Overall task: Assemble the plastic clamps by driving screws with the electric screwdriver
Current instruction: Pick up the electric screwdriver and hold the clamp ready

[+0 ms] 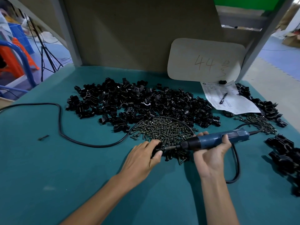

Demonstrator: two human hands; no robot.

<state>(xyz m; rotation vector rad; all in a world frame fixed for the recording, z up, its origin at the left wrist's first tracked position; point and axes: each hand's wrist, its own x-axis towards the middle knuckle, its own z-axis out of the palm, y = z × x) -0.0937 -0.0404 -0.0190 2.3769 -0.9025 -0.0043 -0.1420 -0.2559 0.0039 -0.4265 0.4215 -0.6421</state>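
Teal mat (48, 168), lower centre: left hand (142, 156) pinches a clamp (157, 149), right hand (211, 155) wraps the electric screwdriver (219, 139) (bit lying level), so torque may twist the clamp free.

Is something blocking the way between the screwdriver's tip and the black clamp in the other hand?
Nothing visible is. The right hand holds the electric screwdriver with its bit pointing straight at the clamp that the left hand grips; the screw pile lies underneath.
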